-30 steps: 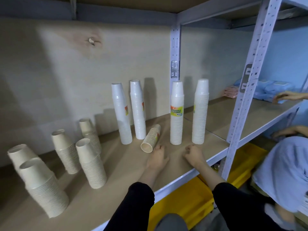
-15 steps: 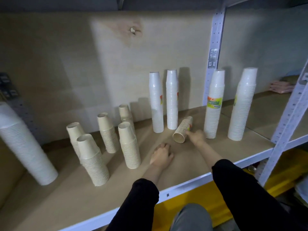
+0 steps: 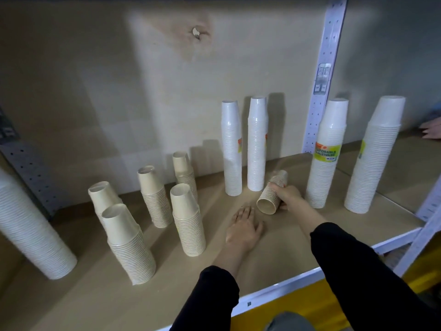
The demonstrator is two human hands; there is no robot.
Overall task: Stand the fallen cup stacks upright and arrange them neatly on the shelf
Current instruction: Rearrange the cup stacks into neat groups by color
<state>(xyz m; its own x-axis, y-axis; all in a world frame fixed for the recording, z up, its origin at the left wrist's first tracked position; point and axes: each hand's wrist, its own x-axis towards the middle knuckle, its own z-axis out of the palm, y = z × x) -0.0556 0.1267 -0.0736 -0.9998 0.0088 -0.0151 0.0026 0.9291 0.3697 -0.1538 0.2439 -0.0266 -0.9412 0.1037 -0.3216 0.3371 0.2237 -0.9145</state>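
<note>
A short tan cup stack (image 3: 270, 198) lies on its side on the brown shelf board (image 3: 274, 256), its open mouth facing me. My right hand (image 3: 287, 197) is closed around its right side. Flat on the board just left of it rests my left hand (image 3: 244, 226), fingers spread and holding nothing. Two tall white stacks (image 3: 231, 149) (image 3: 257, 143) stand upright behind the fallen one. Two wider white stacks (image 3: 327, 154) (image 3: 374, 155) stand to its right. Several tan stacks (image 3: 187, 225) stand upright to the left.
A big white stack (image 3: 31, 232) leans at the far left. A grey upright post (image 3: 319, 75) rises behind the stacks, and another post (image 3: 427, 225) stands at the front right. Another person's hand (image 3: 432, 130) shows at the right edge. The shelf's white front lip (image 3: 281, 286) runs below my arms.
My right hand has moved from beside the fallen tan stack to close around it. My left hand has stayed flat on the board. The view has shifted a little left.
</note>
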